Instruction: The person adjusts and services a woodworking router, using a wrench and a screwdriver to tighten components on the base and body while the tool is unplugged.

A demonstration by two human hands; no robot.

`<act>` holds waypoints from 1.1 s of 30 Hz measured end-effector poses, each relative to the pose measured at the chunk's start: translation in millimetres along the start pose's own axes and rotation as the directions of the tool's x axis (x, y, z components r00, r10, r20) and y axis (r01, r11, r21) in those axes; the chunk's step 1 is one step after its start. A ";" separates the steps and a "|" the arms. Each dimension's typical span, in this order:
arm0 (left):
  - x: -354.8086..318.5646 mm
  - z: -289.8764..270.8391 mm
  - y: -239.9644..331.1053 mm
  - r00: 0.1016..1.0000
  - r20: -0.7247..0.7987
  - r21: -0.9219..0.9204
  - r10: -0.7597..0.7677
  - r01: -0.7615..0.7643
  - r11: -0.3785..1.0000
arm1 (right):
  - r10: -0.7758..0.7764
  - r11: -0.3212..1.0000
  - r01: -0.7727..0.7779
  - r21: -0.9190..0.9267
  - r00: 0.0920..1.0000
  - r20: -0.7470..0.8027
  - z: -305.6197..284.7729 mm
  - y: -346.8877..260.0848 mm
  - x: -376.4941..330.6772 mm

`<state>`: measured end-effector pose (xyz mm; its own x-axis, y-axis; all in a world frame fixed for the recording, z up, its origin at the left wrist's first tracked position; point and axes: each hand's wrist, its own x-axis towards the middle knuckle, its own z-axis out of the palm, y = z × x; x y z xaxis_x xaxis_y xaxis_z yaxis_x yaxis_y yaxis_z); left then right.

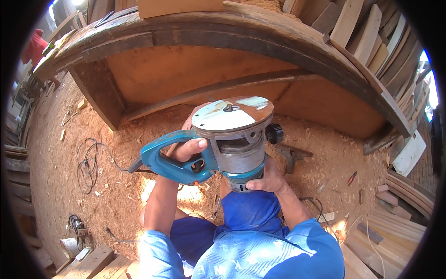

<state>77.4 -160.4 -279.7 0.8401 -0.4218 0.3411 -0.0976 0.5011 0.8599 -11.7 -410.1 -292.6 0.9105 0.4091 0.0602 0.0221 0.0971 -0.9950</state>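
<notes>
A teal and grey wood router [241,156] is held upside down in front of my body, its round base plate [216,122] facing up. The plate looks worn, pale on one side and brown on the other, with a hole near its middle. My left hand [188,148] is closed through the teal loop handle, thumb lying across it. Low on the motor housing, my right hand [268,177] wraps the motor end from the right. A black knob [274,133] juts from the router's right side. The power cord leaves the handle's left end.
A long wooden workbench [195,35] spans the far side. Coiled cable [88,162] lies on the sawdust-covered floor [60,186] at left. Red-handled pliers [352,178] rest at right. Planks [367,37] lean at the far right; cut boards [395,237] are stacked near right.
</notes>
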 end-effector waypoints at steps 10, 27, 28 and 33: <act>0.0 12.1 8.7 0.995 -0.066 -0.018 -0.076 0.075 0.997 | -0.072 0.989 0.066 -0.135 0.996 -0.043 -1.5 5.4 -4.5; -3.9 12.5 6.8 0.994 -0.089 -0.058 -0.056 0.051 0.997 | -0.044 0.996 0.044 -0.084 0.999 -0.002 -5.7 4.9 -2.5; -1.6 11.3 5.0 0.993 -0.098 -0.034 -0.060 0.057 0.998 | -0.055 0.997 0.053 -0.064 0.998 -0.021 -5.4 6.5 -2.6; -0.1 18.9 9.2 0.988 -0.117 -0.095 -0.102 0.091 0.991 | 0.009 0.999 -0.013 0.048 0.997 0.074 -17.5 1.5 4.7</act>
<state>66.3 -170.0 -264.7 0.9022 -0.3796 0.2047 0.0306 0.5298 0.8475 -0.2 -423.9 -295.2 0.8774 0.4764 0.0566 -0.0096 0.1354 -0.9907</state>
